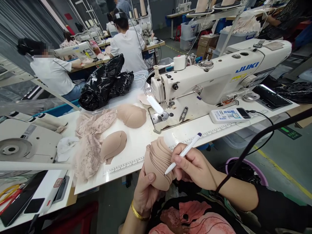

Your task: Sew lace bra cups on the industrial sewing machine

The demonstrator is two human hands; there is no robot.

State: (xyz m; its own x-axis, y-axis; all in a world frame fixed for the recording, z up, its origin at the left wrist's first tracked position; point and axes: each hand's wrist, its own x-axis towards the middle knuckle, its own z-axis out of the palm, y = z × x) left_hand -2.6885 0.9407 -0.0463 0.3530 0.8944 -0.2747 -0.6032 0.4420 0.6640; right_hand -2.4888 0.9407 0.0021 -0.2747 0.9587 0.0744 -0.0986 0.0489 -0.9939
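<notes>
My left hand point(147, 187) is closed around a fanned stack of beige bra cups point(158, 162), its thumb lying on the front cup. A white marker pen point(186, 152) is pinched in my right hand point(192, 165), tip against or just over the cups' layered edges; contact is hard to tell. The pen's dark end points up and right. Two more piles of beige cups, a nearer pile point(114, 145) and a farther pile point(131, 115), lie on the white sewing table point(136, 152). Beside them is crumpled pink lace fabric point(91, 139).
A white JUKI sewing machine point(214, 74) stands across the table, with thread snips point(183, 114) on its bed. A white card-like device point(229, 115) lies right of them. Black plastic bags point(102, 83) sit behind the cups. A dark cable point(258, 139) crosses over my right forearm. Co-workers point(126, 45) sit beyond.
</notes>
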